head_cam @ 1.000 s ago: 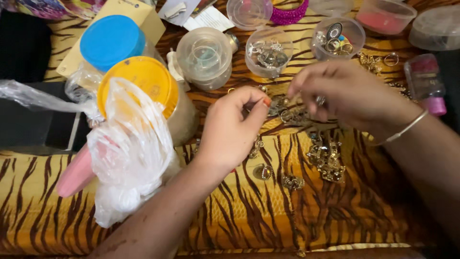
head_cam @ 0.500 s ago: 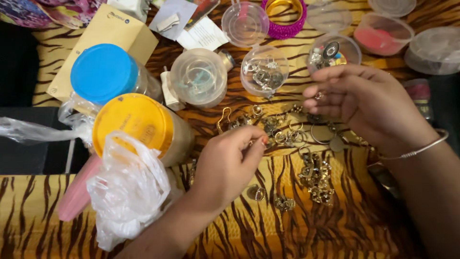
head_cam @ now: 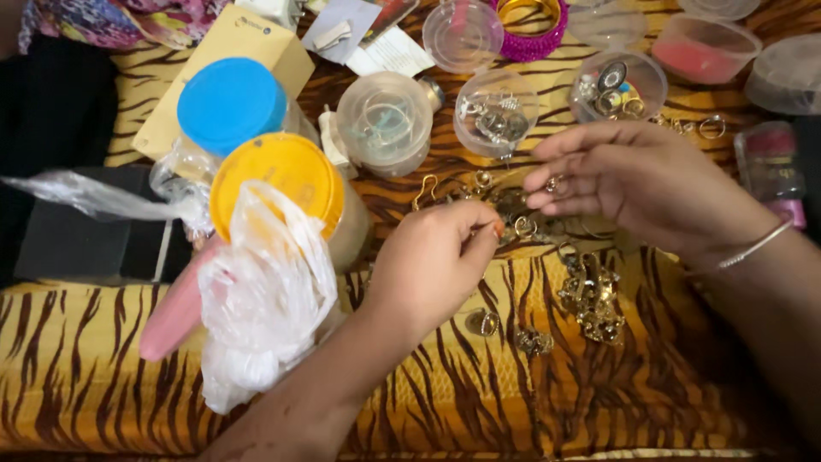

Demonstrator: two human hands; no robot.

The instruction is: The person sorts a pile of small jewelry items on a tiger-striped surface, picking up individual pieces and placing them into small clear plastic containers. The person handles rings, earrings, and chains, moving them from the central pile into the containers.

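Here, nearest me first:
Left hand: my left hand (head_cam: 432,261) is curled, thumb and forefinger pinched over the jewellery heap (head_cam: 513,224); what sits in the pinch is too small to tell.
Loose pieces: a ring (head_cam: 481,322) and a gold cluster (head_cam: 592,299) lie apart on the tiger-striped cloth (head_cam: 103,368), just below my hands.
Right hand: my right hand (head_cam: 637,184) hangs loosely open over the heap, a small ring (head_cam: 552,183) resting at the fingers.
Left side: a crumpled plastic bag (head_cam: 256,291) leans on the yellow-lidded jar (head_cam: 278,184), the blue-lidded jar (head_cam: 231,104) behind it.
Far: an open clear tub of rings (head_cam: 496,113) stands beyond the heap.
Risk: I judge the ring could slip from my slack fingers into the heap, and pulling one tangled piece could drag its neighbours along.
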